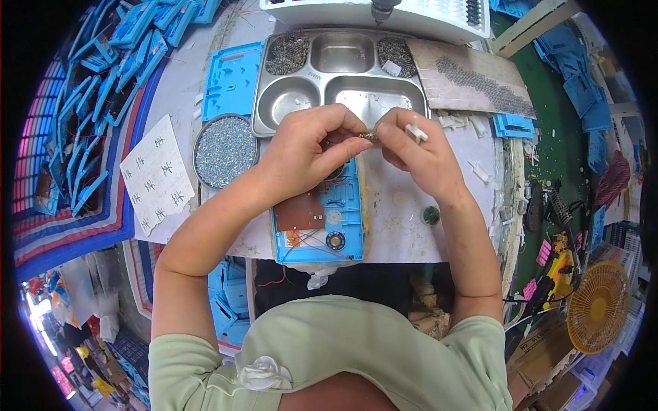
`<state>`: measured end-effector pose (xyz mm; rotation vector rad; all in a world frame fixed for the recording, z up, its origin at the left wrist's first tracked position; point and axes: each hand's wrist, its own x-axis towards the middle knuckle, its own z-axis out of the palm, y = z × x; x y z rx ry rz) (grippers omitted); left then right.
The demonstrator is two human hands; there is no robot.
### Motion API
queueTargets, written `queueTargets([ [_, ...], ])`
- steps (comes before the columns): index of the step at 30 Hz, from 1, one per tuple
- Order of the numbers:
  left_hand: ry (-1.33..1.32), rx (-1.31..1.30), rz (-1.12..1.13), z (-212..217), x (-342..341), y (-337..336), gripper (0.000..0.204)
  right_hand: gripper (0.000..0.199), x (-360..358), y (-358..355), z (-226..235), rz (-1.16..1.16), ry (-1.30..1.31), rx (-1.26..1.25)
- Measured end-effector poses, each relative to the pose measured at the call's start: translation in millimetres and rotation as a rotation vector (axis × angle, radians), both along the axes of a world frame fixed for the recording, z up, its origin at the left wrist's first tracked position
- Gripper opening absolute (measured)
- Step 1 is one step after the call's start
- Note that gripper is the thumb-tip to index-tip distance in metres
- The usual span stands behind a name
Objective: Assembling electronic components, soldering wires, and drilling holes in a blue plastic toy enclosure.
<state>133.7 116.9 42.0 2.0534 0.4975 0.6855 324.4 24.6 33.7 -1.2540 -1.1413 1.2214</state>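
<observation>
Two hands (305, 145) (417, 156), one steel tray (288, 103), one paper (156, 177).

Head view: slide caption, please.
Bare left hand beside right hand with white plastic piece, near blue rectangular plastic casing and silver compartmented metal tray.

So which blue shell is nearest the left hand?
The shell holding a brown board, partly hidden by the left hand; the other shells lie farther off.

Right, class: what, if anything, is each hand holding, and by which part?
The right hand holds a white piece, its gripped part hidden. The left hand pinches a small metallic thing at the fingertips; which part cannot be told.
</observation>
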Motion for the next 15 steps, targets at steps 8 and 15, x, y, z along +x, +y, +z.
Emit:
queueTargets([
  [8,0.036,0.128,-0.008,4.3,-1.3,-3.2,0.017,0.034,0.5,-0.4,2.4,0.080,0.191,-0.175],
  [15,0.012,0.151,0.003,2.4,-1.0,-3.2,0.018,0.036,-1.0,-2.4,-4.4,0.028,-0.058,0.048],
])
